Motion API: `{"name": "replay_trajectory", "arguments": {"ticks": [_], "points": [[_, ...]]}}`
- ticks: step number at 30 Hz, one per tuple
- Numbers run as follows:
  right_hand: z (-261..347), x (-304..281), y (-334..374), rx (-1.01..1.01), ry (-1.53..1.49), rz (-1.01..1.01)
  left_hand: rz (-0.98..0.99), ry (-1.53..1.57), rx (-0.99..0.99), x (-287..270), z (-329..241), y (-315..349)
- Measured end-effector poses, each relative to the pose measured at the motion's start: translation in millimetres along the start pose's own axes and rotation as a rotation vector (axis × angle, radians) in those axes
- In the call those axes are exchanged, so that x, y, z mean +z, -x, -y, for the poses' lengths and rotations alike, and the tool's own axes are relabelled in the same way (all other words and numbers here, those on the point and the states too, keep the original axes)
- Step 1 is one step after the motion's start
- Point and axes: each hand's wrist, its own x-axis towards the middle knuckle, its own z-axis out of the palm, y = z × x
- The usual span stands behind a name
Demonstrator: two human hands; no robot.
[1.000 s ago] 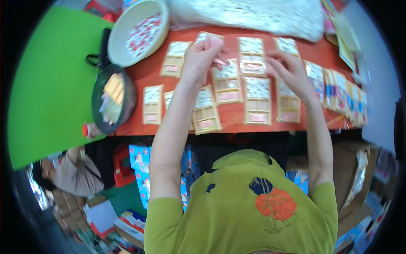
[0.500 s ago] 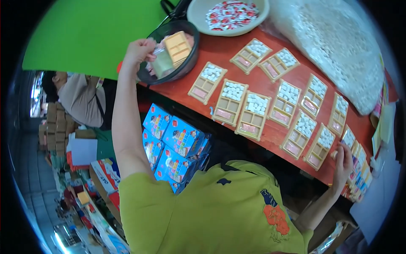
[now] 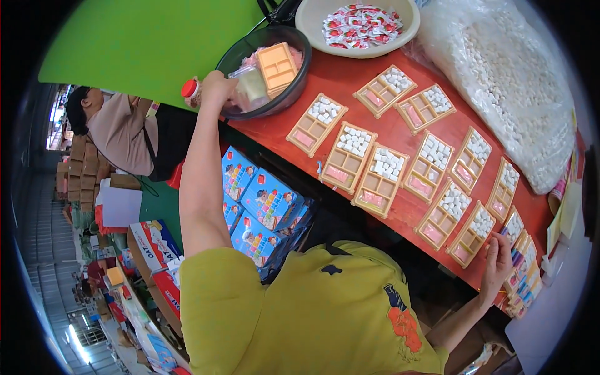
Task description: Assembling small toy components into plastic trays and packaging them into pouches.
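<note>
Well — dark bowl by left grip.

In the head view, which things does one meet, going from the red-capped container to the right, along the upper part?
Red-capped container, left hand, dark basin, pale bowl of red-and-white packets, large clear plastic bag.

Gap btwn trays, bag; bowl blocks upr end.
</note>
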Motion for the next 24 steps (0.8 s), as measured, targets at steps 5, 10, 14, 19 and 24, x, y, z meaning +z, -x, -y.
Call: {"name": "replay_trajectory", "arguments": {"ticks": [5,10,14,19,24], "points": [[10,-6,4,-0.017,0.067,0.033,-0.361,-0.068,0.316,15,-84,15],[33,10,1,-0.271,0.194,0.028,-0.095,0.296,0.691,74,-193,-17],[46,10,9,-0.052,0.097,0.046,0.281,0.092,0.606,125,-244,-44],[44,3,18,-0.031,0.159,-0.003,0.359,-0.061,0.341,161,-288,-48],[29,-2,29,0.106,0.118,-0.049,0.321,-0.193,0.550,153,-296,-68]]}}
